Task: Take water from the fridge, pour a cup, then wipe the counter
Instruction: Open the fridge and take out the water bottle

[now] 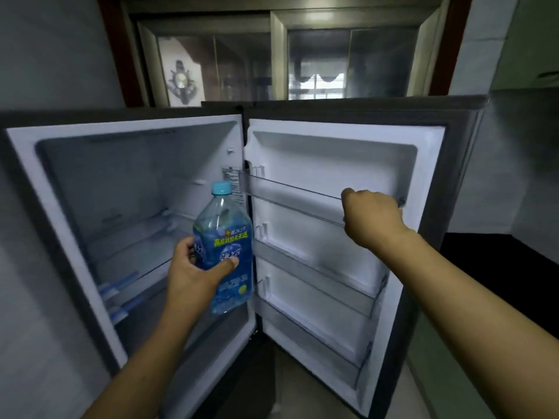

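A clear plastic water bottle (224, 237) with a blue cap and blue label stands upright in my left hand (193, 273), held in front of the open fridge compartment (127, 207). The compartment's glass shelves look bare. The fridge door (332, 237) swings open to the right, its transparent racks without contents. My right hand (370, 217) is closed over the front rail of the top door rack, near the door's outer edge.
A dark counter (496, 267) runs to the right behind the open door. Above the fridge is a glass-fronted window or cabinet (272, 62). A grey wall (30, 267) lies left of the fridge. Floor shows below the door.
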Demonstrator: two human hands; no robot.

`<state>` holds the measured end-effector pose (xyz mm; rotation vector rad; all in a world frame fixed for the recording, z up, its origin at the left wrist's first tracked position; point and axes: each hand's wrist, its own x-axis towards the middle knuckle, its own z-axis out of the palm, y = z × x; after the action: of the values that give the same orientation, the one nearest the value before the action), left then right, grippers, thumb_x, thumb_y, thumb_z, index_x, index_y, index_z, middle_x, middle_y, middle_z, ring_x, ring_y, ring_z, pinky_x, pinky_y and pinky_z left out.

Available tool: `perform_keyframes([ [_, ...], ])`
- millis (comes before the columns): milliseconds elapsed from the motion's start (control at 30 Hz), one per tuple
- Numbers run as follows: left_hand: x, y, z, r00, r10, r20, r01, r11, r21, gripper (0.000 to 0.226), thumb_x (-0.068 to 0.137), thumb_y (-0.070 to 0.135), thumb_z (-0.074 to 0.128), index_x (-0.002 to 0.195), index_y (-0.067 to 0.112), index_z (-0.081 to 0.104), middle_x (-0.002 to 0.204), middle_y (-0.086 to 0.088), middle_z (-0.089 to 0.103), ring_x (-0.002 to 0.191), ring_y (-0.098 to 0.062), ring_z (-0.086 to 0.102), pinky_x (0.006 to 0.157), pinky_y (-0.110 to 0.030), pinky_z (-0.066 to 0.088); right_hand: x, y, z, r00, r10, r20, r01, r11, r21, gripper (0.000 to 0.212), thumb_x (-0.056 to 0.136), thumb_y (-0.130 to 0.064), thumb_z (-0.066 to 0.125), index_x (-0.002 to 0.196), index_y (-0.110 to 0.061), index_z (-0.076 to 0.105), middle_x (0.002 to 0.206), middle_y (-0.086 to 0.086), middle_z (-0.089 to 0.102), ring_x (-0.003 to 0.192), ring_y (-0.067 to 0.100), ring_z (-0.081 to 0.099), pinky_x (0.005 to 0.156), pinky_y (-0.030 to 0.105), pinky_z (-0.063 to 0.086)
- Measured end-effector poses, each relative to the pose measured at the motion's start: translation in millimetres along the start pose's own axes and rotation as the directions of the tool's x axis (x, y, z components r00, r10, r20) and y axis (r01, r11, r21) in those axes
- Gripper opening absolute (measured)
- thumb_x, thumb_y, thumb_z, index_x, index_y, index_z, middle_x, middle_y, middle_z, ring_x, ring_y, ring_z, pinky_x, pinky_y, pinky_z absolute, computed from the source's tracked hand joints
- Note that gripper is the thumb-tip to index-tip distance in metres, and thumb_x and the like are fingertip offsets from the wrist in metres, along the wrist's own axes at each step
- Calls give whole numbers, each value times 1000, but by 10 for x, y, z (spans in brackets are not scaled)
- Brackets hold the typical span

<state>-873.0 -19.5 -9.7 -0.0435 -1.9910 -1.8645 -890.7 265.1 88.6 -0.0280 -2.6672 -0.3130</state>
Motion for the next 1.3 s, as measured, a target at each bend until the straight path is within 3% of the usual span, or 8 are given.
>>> perform_keyframes([
  [133, -302, 61, -311, 1000, 0, -14, 0, 999, 36, 56, 73, 12, 87, 112, 30, 51, 105, 9, 68, 91, -7, 68, 69, -23, 56, -236, -384, -382, 987, -140, 76, 141, 990, -1, 14, 87, -1, 51, 91, -11, 42, 96, 11, 61, 71, 29, 49, 59, 32, 34],
  [233, -403, 84, -628, 1000, -3, -12, 4, 998, 65, 57, 72, 13, 88, 112, 31, 51, 108, 7, 68, 94, -10, 69, 72, -27, 58, -463, -633, -636, 955, -287, 77, 289, 957, -7, 22, 92, -25, 59, 108, -13, 52, 110, 8, 64, 95, 30, 61, 71, 33, 37],
  [400, -384, 30, -1253, 999, 23, -32, -21, 998, 65, 58, 67, 7, 90, 108, 28, 55, 104, 1, 72, 88, -12, 74, 65, -23, 60, -811, -923, -779, 766, -452, -457, 452, 885, -117, 46, 83, -48, 64, 112, -13, 64, 129, 13, 62, 139, 38, 37, 114, 57, 19],
  [600, -286, 39, -2035, 1000, 5, -27, -4, 1000, 30, 68, 46, 33, 94, 103, 31, 56, 102, 2, 73, 87, -10, 74, 71, -30, 60, -848, -1411, -677, 688, -400, -605, 333, 915, -226, 49, 85, -52, 65, 114, -13, 70, 144, 14, 54, 147, 35, 26, 114, 67, 17],
  [767, -164, -49, -2602, 999, -9, -31, 10, 998, 54, 57, 66, 5, 91, 102, 31, 54, 104, 1, 72, 87, -11, 74, 72, -32, 60, -737, -2163, -693, 674, -267, -688, 213, 963, -165, 49, 87, -53, 60, 121, -17, 67, 159, 13, 29, 149, 42, 8, 113, 72, 6],
  [933, -93, -175, -3052, 996, -51, -70, 57, 995, 77, 58, 66, 8, 92, 104, 29, 54, 104, 3, 72, 85, -11, 75, 72, -35, 62, -587, -2752, -735, 701, -174, -692, 159, 983, -87, 51, 84, -44, 65, 126, -16, 62, 163, 14, 20, 149, 42, 6, 107, 77, 9],
  [1100, -78, -272, -3346, 991, -86, -100, 95, 992, 84, 62, 65, 11, 93, 112, 26, 54, 107, 1, 72, 92, -18, 74, 77, -43, 63, -450, -3173, -779, 689, -268, -674, 291, 953, -82, 53, 84, -46, 66, 128, -16, 62, 161, 16, 23, 151, 39, 10, 110, 74, 8],
  [1300, -80, -345, -3629, 982, -117, -149, 131, 988, 87, 62, 65, 13, 92, 112, 25, 55, 107, 1, 72, 93, -20, 74, 78, -46, 63, -278, -3409, -474, 511, -353, -783, 553, 833, -14, 69, 88, -41, 67, 148, -17, 44, 161, 22, 10, 152, 36, -2, 117, 66, 10],
])
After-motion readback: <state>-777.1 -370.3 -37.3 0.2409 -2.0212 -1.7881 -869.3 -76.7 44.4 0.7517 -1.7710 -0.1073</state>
